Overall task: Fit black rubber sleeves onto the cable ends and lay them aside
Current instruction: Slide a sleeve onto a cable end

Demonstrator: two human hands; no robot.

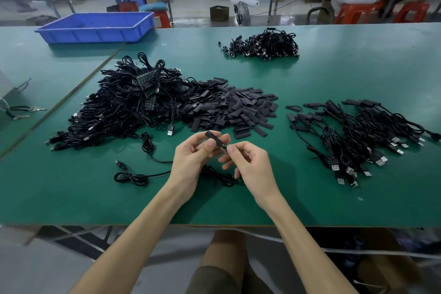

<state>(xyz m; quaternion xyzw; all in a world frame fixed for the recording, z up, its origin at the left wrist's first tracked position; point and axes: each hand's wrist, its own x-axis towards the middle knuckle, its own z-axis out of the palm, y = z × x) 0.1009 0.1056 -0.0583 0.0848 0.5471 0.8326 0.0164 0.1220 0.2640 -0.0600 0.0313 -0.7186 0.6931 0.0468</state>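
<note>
Sleeve fitting, held above the desk [310,198], front centre. Left hand [191,160]: fingers pinch a black rubber sleeve [211,137]. Right hand [250,164]: fingers pinch the cable end [224,149] at the sleeve's mouth, with the cable [222,178] trailing beneath. Judgement: keep end and sleeve coaxial, push straight, twist slightly if binding, then lay on the sleeved pile [358,136] at right. No writing or brand legible.

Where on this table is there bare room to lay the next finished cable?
Bare mat runs along the near edge, outside the left hand and right hand, and between the far bundle and the sleeve pile. Crowded: cable heap left, sleeved cables right.
</note>
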